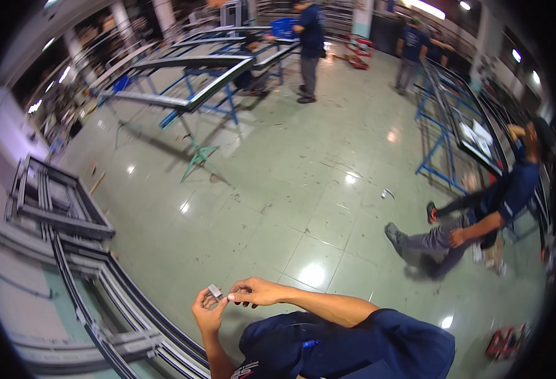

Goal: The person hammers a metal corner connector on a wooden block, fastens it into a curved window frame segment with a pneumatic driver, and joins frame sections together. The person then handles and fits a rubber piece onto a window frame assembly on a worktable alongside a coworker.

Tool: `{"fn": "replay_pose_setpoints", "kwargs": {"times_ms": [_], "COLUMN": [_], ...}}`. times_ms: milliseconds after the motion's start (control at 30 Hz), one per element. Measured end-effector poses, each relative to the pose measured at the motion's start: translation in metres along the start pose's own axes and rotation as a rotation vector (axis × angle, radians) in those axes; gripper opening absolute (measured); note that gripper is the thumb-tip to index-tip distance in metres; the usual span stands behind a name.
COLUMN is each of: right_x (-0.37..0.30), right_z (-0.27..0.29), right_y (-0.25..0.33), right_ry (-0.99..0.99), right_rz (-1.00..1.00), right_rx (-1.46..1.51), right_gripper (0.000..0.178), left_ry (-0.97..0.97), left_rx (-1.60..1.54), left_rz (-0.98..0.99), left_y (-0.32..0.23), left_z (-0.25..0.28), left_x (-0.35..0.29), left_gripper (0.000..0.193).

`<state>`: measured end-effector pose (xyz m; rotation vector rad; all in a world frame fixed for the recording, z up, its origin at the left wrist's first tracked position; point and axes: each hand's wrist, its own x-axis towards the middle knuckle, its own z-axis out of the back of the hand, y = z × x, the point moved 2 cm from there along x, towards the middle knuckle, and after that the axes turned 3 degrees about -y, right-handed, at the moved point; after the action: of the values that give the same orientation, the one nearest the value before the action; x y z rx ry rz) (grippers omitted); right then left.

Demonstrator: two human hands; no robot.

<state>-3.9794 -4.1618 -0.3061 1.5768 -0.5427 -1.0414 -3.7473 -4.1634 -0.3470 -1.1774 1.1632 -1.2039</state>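
Navy shirt (366, 344) shows; left hand (209, 312) holds grey block (214, 290); right hand (254, 292) alongside.

head: left fisheye of a head-worn pair | upright, faces down and forward | close above left hand (207, 319) and right hand (257, 292), low, left of centre | floor (271, 202) stretches far beyond | straight lines bow

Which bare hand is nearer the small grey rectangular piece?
The left hand: the small grey rectangular piece sits in its grip, whereas the right hand is farther right.
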Motion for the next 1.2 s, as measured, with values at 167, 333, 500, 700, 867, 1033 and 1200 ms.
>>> {"fn": "replay_pose_setpoints", "kwargs": {"times_ms": [167,333,500,700,867,1033,1200], "right_x": [0.209,0.509,0.833,1.149,1.467,1.846,2.192], "right_z": [-0.035,-0.08,-0.109,-0.025,0.055,0.099,0.069], "right_y": [0.039,0.041,0.081,0.241,0.265,0.33,0.556], "right_ry": [0.331,0.448,0.575,0.394,0.316,0.291,0.462], "right_rz": [-0.262,-0.375,-0.32,-0.327,-0.275,-0.376,-0.12], "right_rx": [0.057,0.044,0.075,0.065,0.024,0.113,-0.187], "right_gripper": [0.078,0.085,0.076,0.073,0.065,0.071,0.068], "left_ry": [-0.235,-0.531,-0.478,-0.113,0.201,0.126,-0.206], "left_rx": [0.227,0.361,0.324,0.241,0.357,0.44,0.279], "left_rz": [-0.015,-0.012,0.004,0.066,-0.044,0.019,0.022], "left_y": [0.036,0.103,0.176,0.114,0.171,0.226,0.169], "left_z": [0.096,0.251,0.427,0.575,0.691,0.834,1.052], "left_x": [0.082,0.265,0.519,0.892,1.235,1.58,1.844], "left_gripper": [0.054,0.061,0.063,0.062,0.031,0.025,0.035]}}
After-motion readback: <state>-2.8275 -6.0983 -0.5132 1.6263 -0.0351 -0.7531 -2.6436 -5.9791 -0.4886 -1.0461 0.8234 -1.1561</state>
